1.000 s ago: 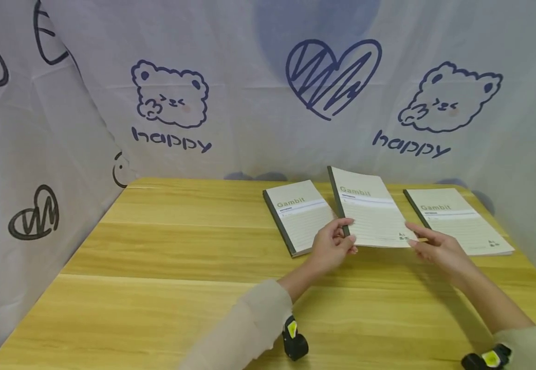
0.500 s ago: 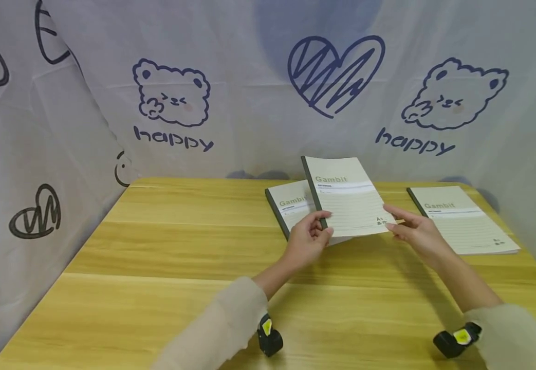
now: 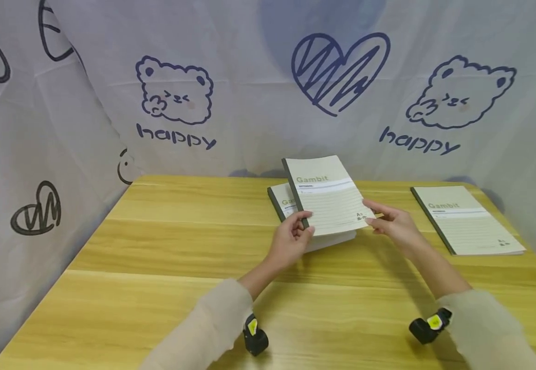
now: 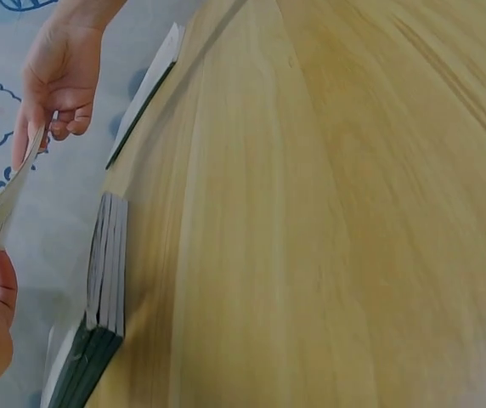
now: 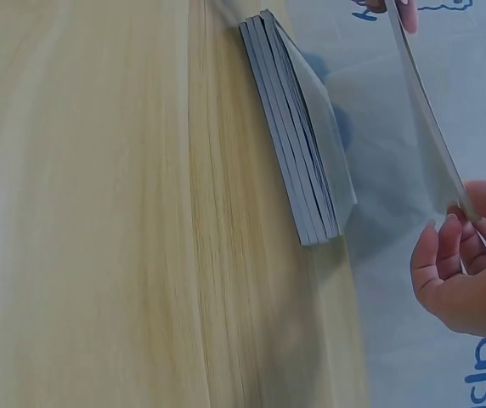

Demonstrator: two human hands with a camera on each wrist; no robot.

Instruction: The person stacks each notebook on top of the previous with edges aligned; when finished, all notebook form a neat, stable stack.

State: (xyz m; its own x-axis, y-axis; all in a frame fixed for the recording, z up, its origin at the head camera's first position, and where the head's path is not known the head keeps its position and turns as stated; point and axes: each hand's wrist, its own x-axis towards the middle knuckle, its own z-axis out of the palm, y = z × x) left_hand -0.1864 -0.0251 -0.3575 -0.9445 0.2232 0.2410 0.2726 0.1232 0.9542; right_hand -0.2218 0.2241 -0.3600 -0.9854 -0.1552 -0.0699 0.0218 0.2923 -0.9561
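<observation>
A cream notebook (image 3: 330, 198) with a dark spine and "Gambit" on its cover is held up off the table, tilted. My left hand (image 3: 291, 237) pinches its lower spine corner, while my right hand (image 3: 397, 226) pinches the lower right corner between thumb and fingers. Beneath it lies a stack of similar notebooks (image 3: 330, 240), partly covered in the head view. The left wrist view shows several dark spines in that stack (image 4: 103, 272). From the right wrist view, a gap separates the held notebook (image 5: 430, 127) from the stack (image 5: 290, 136).
Another "Gambit" notebook (image 3: 468, 221) lies on the right part of the wooden table (image 3: 156, 246). A white cloth (image 3: 249, 103) printed with bears and a heart hangs behind the table and along its sides.
Both hands have carried the held notebook leftward, from between the stack and the right-hand notebook to above the stack, now hiding much of it. The right-hand notebook stays on the table.
</observation>
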